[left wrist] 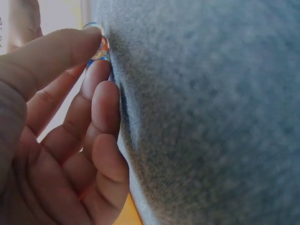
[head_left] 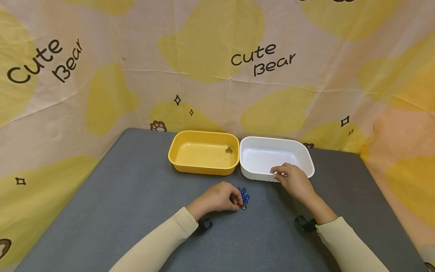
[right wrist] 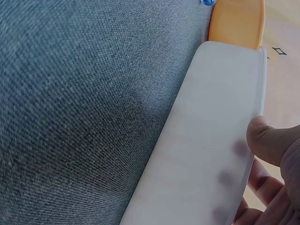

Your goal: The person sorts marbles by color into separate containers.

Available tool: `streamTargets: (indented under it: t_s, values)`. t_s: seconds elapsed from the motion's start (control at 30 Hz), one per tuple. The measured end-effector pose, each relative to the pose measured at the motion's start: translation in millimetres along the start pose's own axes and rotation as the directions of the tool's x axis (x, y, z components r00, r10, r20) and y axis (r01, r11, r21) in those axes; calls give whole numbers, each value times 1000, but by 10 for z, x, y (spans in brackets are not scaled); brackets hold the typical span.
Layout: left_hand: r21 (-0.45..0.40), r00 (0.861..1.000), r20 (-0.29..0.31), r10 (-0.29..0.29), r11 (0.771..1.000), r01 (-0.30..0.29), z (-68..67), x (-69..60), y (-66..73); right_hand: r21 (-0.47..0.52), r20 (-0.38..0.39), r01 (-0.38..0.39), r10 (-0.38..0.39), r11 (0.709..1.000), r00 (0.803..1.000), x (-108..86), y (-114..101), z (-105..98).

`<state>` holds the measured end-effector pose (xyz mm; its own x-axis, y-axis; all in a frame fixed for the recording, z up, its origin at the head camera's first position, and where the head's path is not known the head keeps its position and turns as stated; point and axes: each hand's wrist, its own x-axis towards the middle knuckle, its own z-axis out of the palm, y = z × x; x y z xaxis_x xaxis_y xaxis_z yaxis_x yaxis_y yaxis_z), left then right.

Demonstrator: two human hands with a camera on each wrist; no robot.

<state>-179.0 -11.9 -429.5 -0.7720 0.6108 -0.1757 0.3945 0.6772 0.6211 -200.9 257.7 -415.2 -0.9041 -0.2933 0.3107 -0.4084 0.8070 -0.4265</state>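
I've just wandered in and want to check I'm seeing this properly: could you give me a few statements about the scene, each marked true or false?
1. The yellow tub stands to the left of the white tub in the head view. True.
2. The left hand is right beside the blue marbles on the gray table. True.
3. The blue marbles are inside the yellow tub. False: they lie on the table; the tub has a few amber marbles near its right end.
4. The right hand is at the yellow tub. False: it is at the near rim of the white tub.
5. Both sleeves are cream-colored. True.
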Motion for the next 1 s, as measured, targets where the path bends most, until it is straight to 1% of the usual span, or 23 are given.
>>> streamTargets:
  t_s: [0.23,0.33,0.43,0.5,0.63,0.77,0.9,1.0]
  values:
    - [-3,999,8,34,999,-34,7,-4,-17,-4,-3,0,0,1000,1000,4,-4,-7]
    - [-35,998,7,69,997,-69,-9,-12,-43,-3,-3,2,-2,1000,1000,6,-6,-9]
    - [-78,994,-9,107,991,-108,-60,-25,-74,1,-1,4,-4,1000,1000,7,-12,-10]
    - [-92,989,-38,141,985,-144,-115,-34,-85,3,-1,5,-5,1000,1000,7,-15,-11]
    - [-74,973,-127,193,976,-204,-224,-39,-106,1,-1,2,-2,1000,1000,6,-12,-12]
    - [-85,956,-209,206,970,-227,-339,-47,-122,2,1,-1,1,1000,1000,7,-4,-10]
    - [-122,937,-271,221,958,-261,-468,-58,-148,5,4,0,0,1000,1000,6,5,-6]
    - [-126,922,-311,228,952,-278,-572,-53,-176,7,6,-2,2,1000,1000,4,10,-2]
